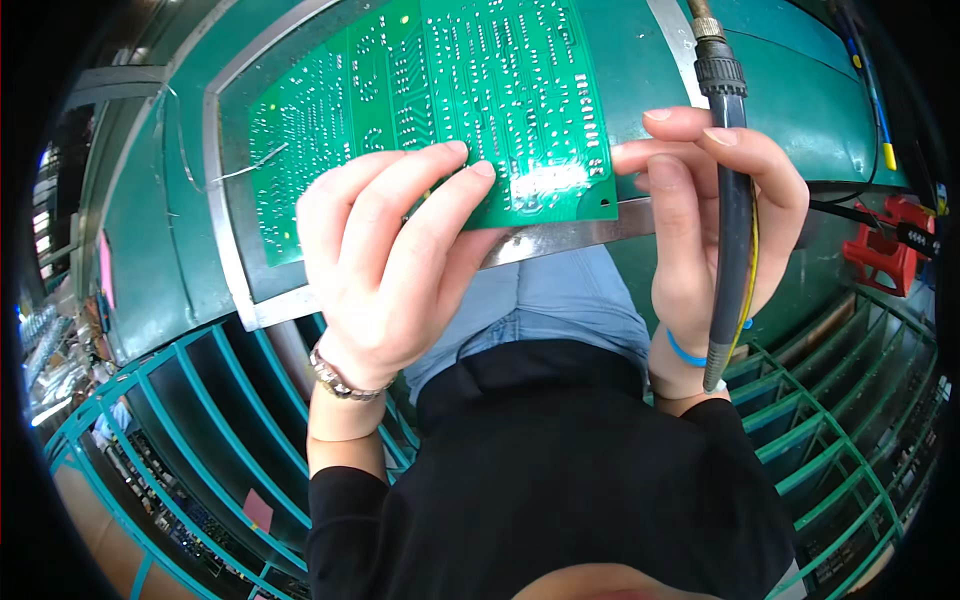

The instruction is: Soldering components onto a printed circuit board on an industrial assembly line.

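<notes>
Your left hand (385,245) clamps the green circuit board (440,90), apparently for steadiness; your right hand (686,245) grips the black-handled tool (732,210).

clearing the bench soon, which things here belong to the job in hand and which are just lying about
Likely in the job:
green circuit board, held by the left hand
black-handled tool, in the right hand

Apparently lying about:
pink slip, lower left
yellow-tipped rod, far right
</notes>
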The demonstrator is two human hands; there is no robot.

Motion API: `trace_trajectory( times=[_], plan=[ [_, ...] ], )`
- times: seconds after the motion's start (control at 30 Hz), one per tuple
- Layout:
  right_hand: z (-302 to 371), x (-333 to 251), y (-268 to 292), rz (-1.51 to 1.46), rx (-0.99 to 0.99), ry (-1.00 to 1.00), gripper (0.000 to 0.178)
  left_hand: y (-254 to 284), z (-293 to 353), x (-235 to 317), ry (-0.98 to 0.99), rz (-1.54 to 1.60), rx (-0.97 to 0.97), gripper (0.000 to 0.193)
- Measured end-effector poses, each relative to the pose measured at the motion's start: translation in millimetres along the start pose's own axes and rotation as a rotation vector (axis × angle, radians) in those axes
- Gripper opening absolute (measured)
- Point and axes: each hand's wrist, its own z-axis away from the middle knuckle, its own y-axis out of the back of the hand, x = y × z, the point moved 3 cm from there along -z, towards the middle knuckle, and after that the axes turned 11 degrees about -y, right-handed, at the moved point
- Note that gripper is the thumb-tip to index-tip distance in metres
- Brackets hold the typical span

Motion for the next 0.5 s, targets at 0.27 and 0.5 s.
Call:
trace_trajectory(
  times=[0.27,0.5],
  plan=[
    [-7,-12,5,-0.018,0.032,0.102,0.031,15,3,2,0.107,0.004,0.148,0.031],
    [-14,-1,26,0.005,0.215,0.037,0.027,24,7,-2,0.216,0.095,0.407,0.027]
  ],
)
